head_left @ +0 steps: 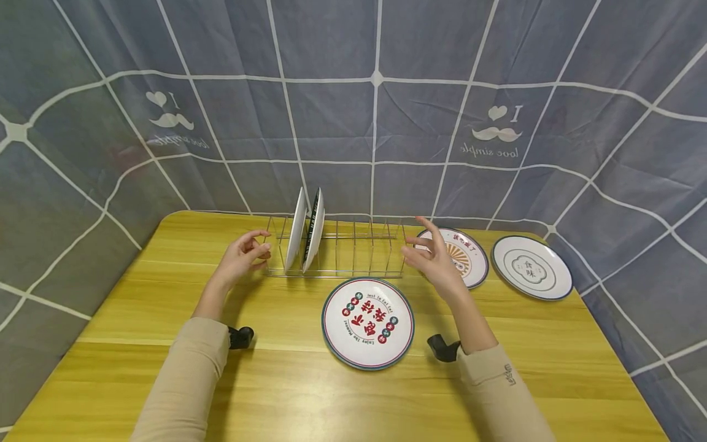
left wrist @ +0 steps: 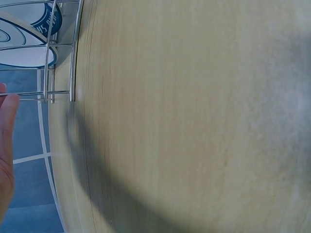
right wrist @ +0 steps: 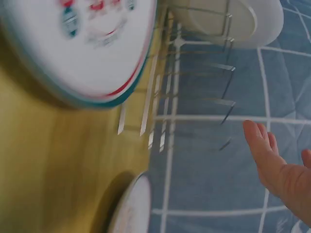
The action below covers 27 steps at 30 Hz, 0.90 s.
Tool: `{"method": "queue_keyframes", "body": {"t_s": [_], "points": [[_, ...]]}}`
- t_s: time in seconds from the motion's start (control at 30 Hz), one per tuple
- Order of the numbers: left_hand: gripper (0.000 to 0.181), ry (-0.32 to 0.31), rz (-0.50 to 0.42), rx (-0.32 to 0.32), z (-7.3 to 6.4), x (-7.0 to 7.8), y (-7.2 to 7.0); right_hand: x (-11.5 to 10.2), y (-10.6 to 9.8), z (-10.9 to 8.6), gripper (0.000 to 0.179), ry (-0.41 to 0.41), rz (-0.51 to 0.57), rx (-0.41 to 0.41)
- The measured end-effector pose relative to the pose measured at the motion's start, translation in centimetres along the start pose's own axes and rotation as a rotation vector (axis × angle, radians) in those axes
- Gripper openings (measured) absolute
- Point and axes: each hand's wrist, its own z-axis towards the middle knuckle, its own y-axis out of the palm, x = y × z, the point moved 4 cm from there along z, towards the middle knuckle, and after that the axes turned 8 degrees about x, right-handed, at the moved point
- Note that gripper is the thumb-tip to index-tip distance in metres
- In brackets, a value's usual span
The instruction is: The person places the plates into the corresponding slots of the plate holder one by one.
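Observation:
A wire dish rack [head_left: 353, 273] stands near the back of the table, with two plates upright in its left slots: a white plate [head_left: 296, 230] and a plate with a dark patterned rim [head_left: 315, 233]. My left hand [head_left: 240, 258] is at the rack's left end; in the left wrist view thumb and finger pinch its wire. Just off the right end is my right hand [head_left: 436, 261], fingers spread and holding nothing, apart from the wire in the right wrist view. A white plate with red characters [head_left: 368, 323] lies flat in front of the rack.
To the right lie a plate with an orange sunburst design [head_left: 469, 258] and a white plate with a dark rim [head_left: 532, 268]. A grey checked curtain [head_left: 331, 123] hangs behind the wooden table [head_left: 287, 393]. Black wrist mounts [head_left: 241, 337] stick out by both sleeves.

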Motion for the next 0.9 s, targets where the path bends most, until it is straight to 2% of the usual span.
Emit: {"method": "queue_keyframes", "body": {"t_s": [0.17, 0.33, 0.57, 0.77, 0.9], "points": [[0.043, 0.000, 0.000, -0.001, 0.0, 0.0, 0.0, 2.3, -2.1, -1.3, 0.065, 0.047, -0.040, -0.004], [0.034, 0.003, -0.008, 0.001, 0.0, 0.0, 0.0, 4.4, -2.8, -2.4, 0.060, 0.087, -0.069, -0.077], [0.046, -0.002, -0.002, 0.003, 0.0, 0.0, 0.1, 6.6, -2.4, -3.5, 0.064, 0.172, -0.163, -0.228], [0.046, -0.003, 0.003, -0.002, -0.1, 0.0, 0.1, 7.8, -1.6, -4.0, 0.068, 0.252, -0.153, -0.350], [0.046, 0.000, 0.002, -0.001, -0.2, 0.1, 0.1, 8.3, -0.9, -4.2, 0.070, 0.269, -0.157, -0.406]]}}
